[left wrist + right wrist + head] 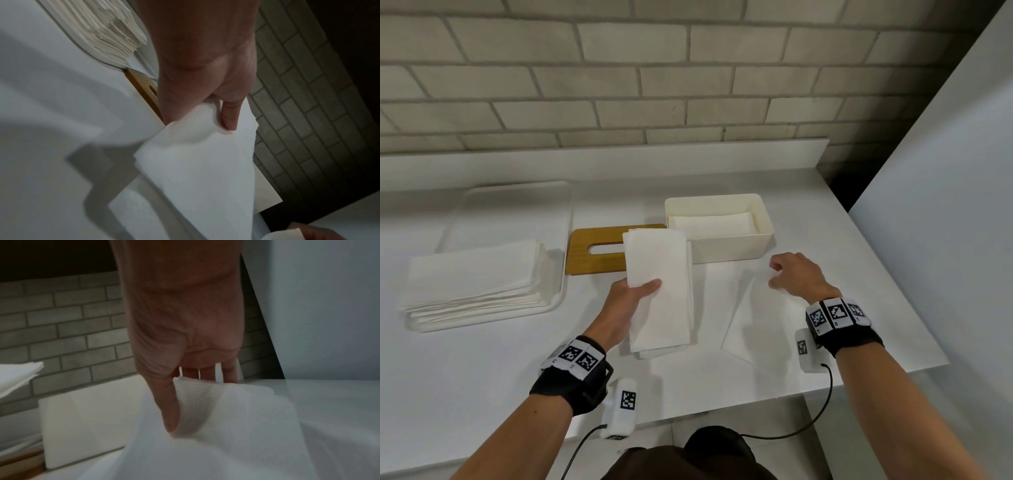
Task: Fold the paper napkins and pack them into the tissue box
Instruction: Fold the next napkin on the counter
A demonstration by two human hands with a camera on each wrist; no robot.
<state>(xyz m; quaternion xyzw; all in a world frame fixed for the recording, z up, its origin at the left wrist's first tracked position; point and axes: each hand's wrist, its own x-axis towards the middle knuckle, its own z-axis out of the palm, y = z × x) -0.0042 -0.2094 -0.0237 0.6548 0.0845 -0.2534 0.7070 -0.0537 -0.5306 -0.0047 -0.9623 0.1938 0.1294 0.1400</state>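
Observation:
My left hand (635, 298) pinches a folded white napkin (659, 291) by its left edge, thumb on top, and holds it above the table just left of the cream tissue box (729, 248); the pinch shows close up on the folded napkin (197, 162). The box stands open, with folded napkins (712, 224) lying inside. My right hand (796, 277) pinches the far edge of a second napkin (753, 318) that lies spread on the table in front of the box; in the right wrist view the thumb and fingers grip this napkin (216, 410).
The box's wooden lid (599, 251) with its slot lies flat to the left of the box. A white tray (482, 308) at the left bears a stack of unfolded napkins (476, 274). A brick wall runs behind; the table's edge is close on the right.

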